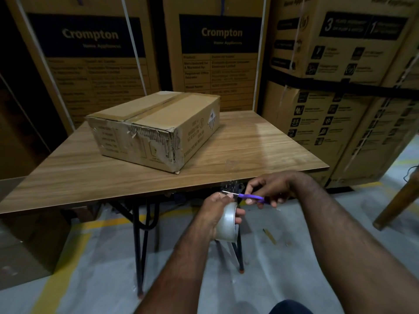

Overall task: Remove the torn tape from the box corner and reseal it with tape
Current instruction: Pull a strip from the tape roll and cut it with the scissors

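Your left hand (217, 205) grips the tape roll (226, 225), your right hand (267, 189) pinches purple scissors (251, 196); the box's torn corner (174, 146) lies up-left, nearer your left

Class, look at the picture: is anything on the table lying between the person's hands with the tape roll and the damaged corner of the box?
Nothing visible does. The left hand grips the tape roll and the right hand holds purple scissors just off the table's near edge. Only bare tabletop lies between them and the torn corner of the box.
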Demonstrator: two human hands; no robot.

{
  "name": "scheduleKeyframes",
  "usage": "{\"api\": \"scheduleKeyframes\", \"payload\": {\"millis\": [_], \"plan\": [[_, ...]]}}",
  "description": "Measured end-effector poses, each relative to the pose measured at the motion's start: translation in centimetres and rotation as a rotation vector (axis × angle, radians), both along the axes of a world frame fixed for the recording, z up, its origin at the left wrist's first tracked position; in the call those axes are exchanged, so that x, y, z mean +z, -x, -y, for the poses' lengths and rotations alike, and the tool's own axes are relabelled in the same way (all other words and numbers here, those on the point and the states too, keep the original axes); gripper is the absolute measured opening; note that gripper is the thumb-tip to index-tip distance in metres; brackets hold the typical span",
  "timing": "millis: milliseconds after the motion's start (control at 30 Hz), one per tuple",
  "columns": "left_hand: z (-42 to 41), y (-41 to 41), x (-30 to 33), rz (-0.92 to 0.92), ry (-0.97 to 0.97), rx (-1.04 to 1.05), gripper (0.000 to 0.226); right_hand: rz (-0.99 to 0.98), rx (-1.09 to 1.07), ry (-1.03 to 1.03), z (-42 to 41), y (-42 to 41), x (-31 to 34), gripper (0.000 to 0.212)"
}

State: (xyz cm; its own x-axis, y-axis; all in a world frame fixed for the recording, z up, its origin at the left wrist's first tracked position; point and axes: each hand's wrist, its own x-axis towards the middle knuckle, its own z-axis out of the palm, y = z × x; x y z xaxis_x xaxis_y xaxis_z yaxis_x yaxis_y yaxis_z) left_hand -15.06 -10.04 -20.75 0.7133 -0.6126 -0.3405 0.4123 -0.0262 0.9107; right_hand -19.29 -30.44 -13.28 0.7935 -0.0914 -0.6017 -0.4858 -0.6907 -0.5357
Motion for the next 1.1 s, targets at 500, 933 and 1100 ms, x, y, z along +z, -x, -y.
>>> {"api": "scheduleKeyframes", "payload": {"millis": [500, 933, 1100], "plan": [[-0.5, 0.2, 0.5, -0.075, 0.023, 0.052, 0.019, 0.037, 0.028, -0.154, 1.2, -0.6, -0.2, 0.029], [-3.3, 0.4, 0.5, -0.062, 0.044, 0.017, 0.020, 0.072, 0.027, -0.145, -1.5, -1.1, -0.9, 0.023], [-4.0, 0.7, 1.4, 0.106, 0.166, 0.104, 0.020, 0.122, 0.065, -0.095, -2.5, -1.2, -0.7, 0.028]]}}
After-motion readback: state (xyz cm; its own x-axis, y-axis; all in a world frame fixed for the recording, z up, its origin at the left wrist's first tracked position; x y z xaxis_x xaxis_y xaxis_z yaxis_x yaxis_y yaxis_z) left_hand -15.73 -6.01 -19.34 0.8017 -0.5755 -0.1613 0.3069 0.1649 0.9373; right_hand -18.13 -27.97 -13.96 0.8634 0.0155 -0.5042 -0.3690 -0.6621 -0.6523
